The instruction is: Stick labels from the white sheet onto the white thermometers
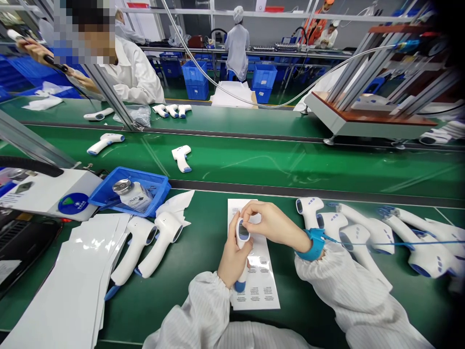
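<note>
My left hand [234, 259] is wrapped around a white infrared thermometer [240, 276] with a blue handle end, its dark screen facing up. My right hand [269, 223] has thumb and forefinger pinched at the edge of that screen; whether something small is between them is hidden. A blue wrist strap with a cord circles my right wrist. Under both hands lies a white sheet of printed labels [259, 291]. Several more thermometers [363, 247] lie to the right, and two thermometers [160, 245] rest on the left.
Left of me are stacked white sheets [61, 286] and a blue tray [163, 191] holding a metal-topped bottle. Beyond runs a green conveyor belt [254, 165] carrying two thermometers. A metal-framed fixture [363, 116] stands far right. A co-worker [134, 72] in white sits across.
</note>
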Motion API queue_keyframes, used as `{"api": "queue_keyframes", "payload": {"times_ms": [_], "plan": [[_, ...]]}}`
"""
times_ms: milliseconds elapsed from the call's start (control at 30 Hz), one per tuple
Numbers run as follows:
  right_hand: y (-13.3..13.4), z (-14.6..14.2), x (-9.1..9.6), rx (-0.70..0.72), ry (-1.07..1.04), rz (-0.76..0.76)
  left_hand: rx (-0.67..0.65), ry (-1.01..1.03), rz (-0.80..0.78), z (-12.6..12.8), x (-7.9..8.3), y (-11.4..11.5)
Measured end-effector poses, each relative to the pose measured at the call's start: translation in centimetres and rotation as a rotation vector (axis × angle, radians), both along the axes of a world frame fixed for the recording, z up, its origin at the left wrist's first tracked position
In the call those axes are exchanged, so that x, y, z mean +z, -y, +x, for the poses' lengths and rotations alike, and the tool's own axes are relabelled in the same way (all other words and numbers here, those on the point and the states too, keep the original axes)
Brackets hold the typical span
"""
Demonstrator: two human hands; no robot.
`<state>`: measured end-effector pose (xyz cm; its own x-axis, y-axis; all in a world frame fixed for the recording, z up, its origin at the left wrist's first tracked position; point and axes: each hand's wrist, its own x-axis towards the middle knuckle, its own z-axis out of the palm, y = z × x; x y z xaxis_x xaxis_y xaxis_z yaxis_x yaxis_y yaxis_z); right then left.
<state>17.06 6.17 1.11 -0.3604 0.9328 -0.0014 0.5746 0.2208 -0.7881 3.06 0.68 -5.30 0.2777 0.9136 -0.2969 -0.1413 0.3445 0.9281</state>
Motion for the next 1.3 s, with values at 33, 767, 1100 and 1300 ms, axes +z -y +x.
{"api": "queue_keyframes", "payload": {"times_ms": [33, 767, 1100, 1300], "plan": [[0.0, 0.0, 0.0, -0.001, -0.001, 0.001, 0.005, -0.002, -0.005, 0.1, 0.1, 0.0], [-0.3, -0.4, -0.4, -0.054, 0.016, -0.049, -0.025, 0.049, -0.077, -0.3, 0.3, 0.3], [-0.5, -0.7, -0.3, -0.066, 0.074, -0.042, -0.041, 0.040, -0.075, -0.4, -0.1, 0.3], [-0.4, -0.6, -0.4, -0.062, 0.028, -0.067, -0.038, 0.058, -0.066, -0.4, -0.2, 0.4]]}}
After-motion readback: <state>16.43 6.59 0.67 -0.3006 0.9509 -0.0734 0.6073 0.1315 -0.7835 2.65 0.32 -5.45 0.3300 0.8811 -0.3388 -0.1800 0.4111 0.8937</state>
